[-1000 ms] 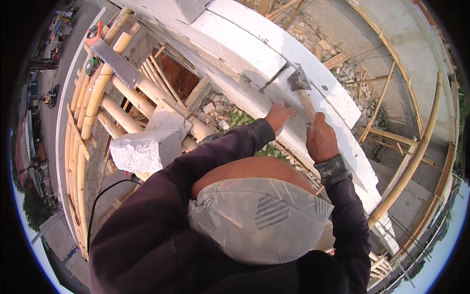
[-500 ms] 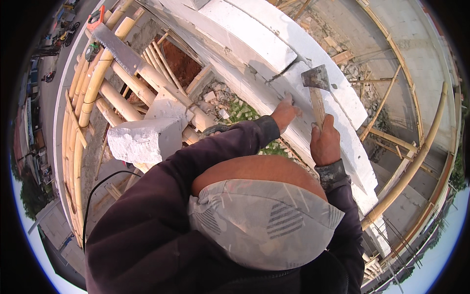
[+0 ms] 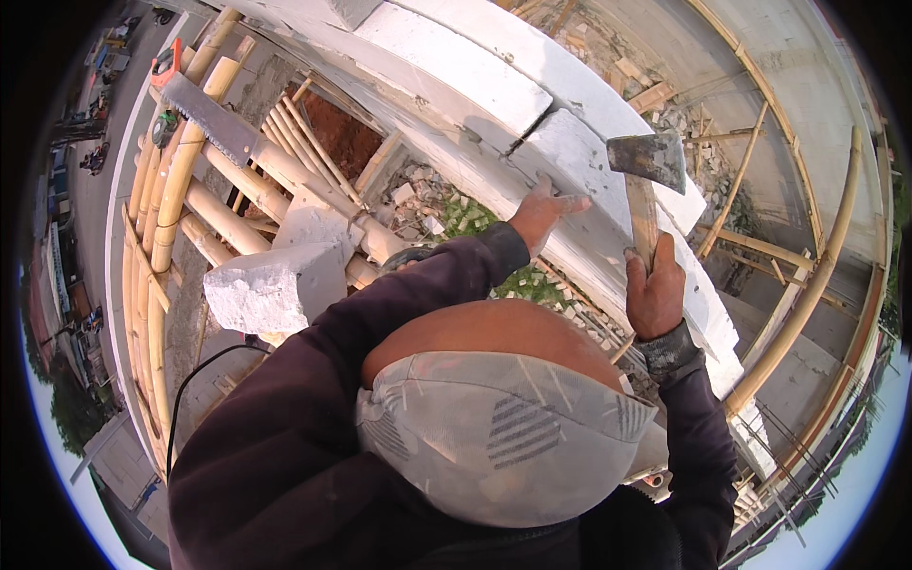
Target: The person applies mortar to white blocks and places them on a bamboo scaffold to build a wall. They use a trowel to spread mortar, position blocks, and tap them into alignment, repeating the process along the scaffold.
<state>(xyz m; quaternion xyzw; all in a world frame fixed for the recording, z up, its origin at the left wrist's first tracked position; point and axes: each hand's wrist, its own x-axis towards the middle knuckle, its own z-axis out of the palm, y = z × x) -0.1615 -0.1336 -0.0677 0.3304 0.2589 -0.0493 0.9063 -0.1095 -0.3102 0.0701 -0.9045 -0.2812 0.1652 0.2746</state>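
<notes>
In my right hand point(image 3: 657, 296) is the wooden handle of a hatchet point(image 3: 648, 160). Its grey metal head, worn and dusty, is over the pale lightweight wall blocks point(image 3: 568, 142); whether it touches them I cannot tell. My left hand point(image 3: 541, 218) is by the inner side of the wall, dusty, with thumb and fingers apart and nothing held. A dark gap shows between two blocks just beyond that hand. Part of the wall's near end is hidden behind my right hand and sleeve.
At the left stand bamboo scaffold poles point(image 3: 171, 209) with a handsaw point(image 3: 214, 114) lying across them. A rough-cut white block point(image 3: 255, 293) rests on the bamboo. Rubble and plants point(image 3: 465, 217) are below the wall; a curved bamboo pole point(image 3: 807, 313) rises on the right.
The hatchet and my right hand have shifted right, and its head has turned so the blade points right. My left hand has spread its thumb from its fingers. The view has shifted slightly.
</notes>
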